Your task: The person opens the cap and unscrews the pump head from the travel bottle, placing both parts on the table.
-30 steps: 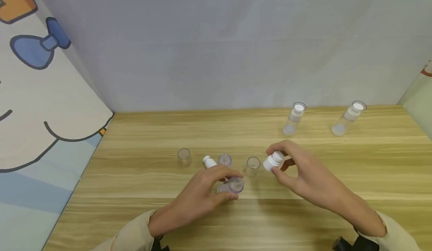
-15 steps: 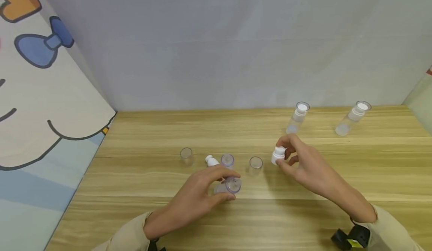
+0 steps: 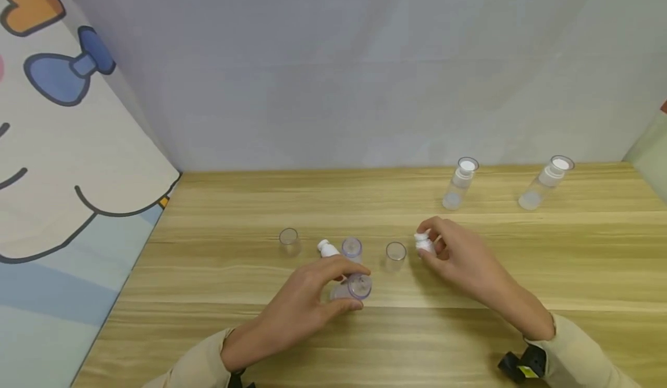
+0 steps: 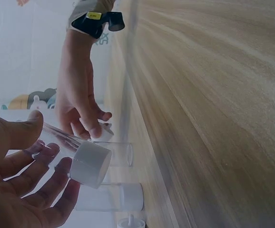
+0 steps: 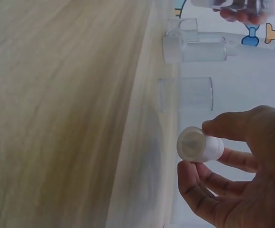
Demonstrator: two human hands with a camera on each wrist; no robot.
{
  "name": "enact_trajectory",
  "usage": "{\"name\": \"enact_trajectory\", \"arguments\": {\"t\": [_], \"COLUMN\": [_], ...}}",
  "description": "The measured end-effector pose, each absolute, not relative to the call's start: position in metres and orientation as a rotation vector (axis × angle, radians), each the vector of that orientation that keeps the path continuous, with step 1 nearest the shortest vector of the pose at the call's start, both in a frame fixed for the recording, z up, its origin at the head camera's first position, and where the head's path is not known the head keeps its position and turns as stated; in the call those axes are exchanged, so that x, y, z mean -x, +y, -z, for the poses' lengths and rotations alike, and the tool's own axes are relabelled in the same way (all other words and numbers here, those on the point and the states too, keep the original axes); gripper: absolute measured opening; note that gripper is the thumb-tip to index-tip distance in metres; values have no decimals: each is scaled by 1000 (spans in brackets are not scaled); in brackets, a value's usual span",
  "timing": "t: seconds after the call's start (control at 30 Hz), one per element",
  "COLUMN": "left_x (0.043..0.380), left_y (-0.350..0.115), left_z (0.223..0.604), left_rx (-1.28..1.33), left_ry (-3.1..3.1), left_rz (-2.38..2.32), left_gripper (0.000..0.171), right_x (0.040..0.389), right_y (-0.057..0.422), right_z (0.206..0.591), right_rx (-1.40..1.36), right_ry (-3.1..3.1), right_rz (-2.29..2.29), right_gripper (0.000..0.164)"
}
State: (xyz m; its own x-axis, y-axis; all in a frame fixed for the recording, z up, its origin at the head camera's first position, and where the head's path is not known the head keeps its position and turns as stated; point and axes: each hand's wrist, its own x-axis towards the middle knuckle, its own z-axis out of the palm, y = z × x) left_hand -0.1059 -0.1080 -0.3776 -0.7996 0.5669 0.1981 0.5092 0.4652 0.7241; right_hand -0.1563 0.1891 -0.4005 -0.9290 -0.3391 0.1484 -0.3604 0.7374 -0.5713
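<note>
**Both hands busy with bottle parts at the worktop's middle**

The left hand (image 3: 307,301) is curling its grip round a clear bottle (image 3: 353,287), tilting it just above the worktop (image 3: 469,330) — mouth turned rightward. The right hand (image 3: 458,255) is pinching a white pump cap (image 3: 422,242) beside a clear cup (image 3: 395,255), hollow end facing down — apparently setting it low.

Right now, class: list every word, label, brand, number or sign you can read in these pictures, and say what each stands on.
None can be read.
Yellow tag on the black wrist strap: print too small and blurred.
Bottles, caps, white pump: no labels or print.
Side panel: cartoon drawings only, a blue bow and an orange heart, no letters.
</note>
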Motion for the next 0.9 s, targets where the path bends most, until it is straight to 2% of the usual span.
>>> {"name": "enact_trajectory", "arguments": {"t": [0.9], "left_x": [106], "left_y": [-107], "left_z": [379], "left_rx": [-1007], "left_ry": [2638], "left_rz": [-1264], "left_gripper": [41], "right_x": [149], "right_y": [167], "right_z": [413], "right_rx": [-484], "right_ry": [-2937], "right_rz": [-582], "right_gripper": [31]}}
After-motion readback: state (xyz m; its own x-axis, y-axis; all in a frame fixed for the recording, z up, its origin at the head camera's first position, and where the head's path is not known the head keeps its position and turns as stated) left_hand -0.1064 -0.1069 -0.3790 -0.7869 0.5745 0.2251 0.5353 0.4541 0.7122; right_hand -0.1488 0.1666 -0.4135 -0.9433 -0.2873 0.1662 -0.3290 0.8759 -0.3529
